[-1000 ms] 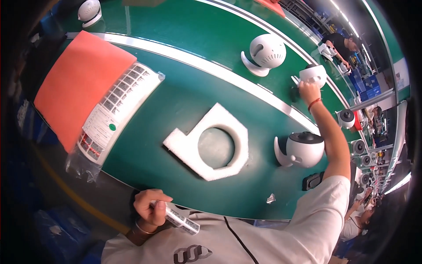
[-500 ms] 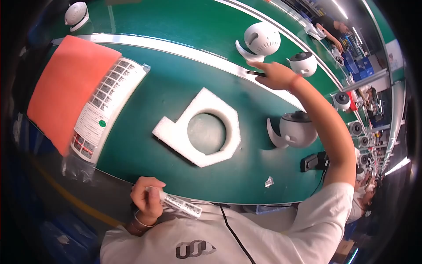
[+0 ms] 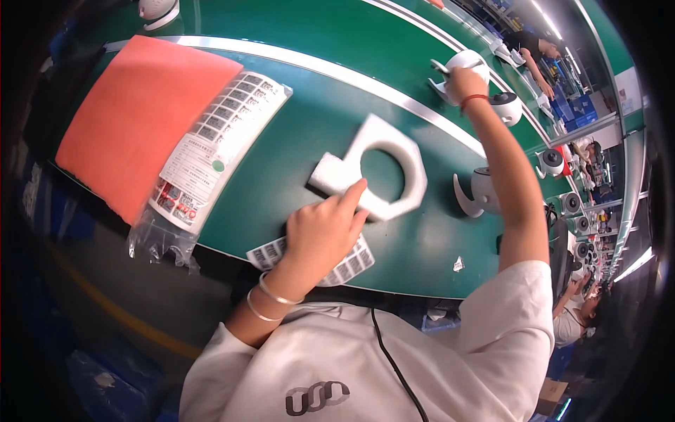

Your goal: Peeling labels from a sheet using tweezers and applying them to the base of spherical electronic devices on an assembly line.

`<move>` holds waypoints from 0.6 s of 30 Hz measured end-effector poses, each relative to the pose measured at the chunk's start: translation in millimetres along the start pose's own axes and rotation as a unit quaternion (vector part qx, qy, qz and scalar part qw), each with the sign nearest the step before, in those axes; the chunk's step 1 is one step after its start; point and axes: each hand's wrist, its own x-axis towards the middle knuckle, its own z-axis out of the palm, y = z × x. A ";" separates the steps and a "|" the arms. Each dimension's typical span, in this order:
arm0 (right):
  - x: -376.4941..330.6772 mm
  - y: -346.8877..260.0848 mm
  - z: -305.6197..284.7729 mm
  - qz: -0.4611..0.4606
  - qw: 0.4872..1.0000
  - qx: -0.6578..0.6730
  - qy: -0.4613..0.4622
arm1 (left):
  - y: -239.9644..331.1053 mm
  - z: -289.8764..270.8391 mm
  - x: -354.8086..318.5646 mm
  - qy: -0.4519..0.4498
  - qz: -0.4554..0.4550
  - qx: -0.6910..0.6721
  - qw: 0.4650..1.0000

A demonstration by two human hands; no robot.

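Note:
My left hand [image 3: 323, 232], fingers stretched out, lies over a strip of printed labels [image 3: 357, 264] near the table's front edge. Its index fingertip reaches the near side of a white foam holder [image 3: 415, 179] with a round hole. Up at the right, my right hand [image 3: 467, 87] is closed around a white round camera [image 3: 476, 62] on the green belt; its fingertips are mostly hidden. A dark, slim piece shows beside those fingers, too small to name. Another white camera [image 3: 482, 191] with a curved base sits right of the foam, partly behind my right forearm.
An orange foam sheet [image 3: 140, 119] partly covers bagged label sheets [image 3: 204, 158] at the left. More white cameras [image 3: 506, 107] stand along the belt [image 3: 302, 28]. A scrap of paper [image 3: 459, 264] lies near the front edge. Another person [image 3: 534, 56] works at the far right.
My left hand has moved up and right from the table edge to the foam, and the label strip now lies flat beneath it. My right hand has moved onto the camera on the belt.

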 end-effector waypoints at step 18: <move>-194.1 -22.5 -114.5 -0.359 0.909 0.209 -0.016 | 8.2 -0.3 -91.0 0.179 -0.121 -0.426 0.879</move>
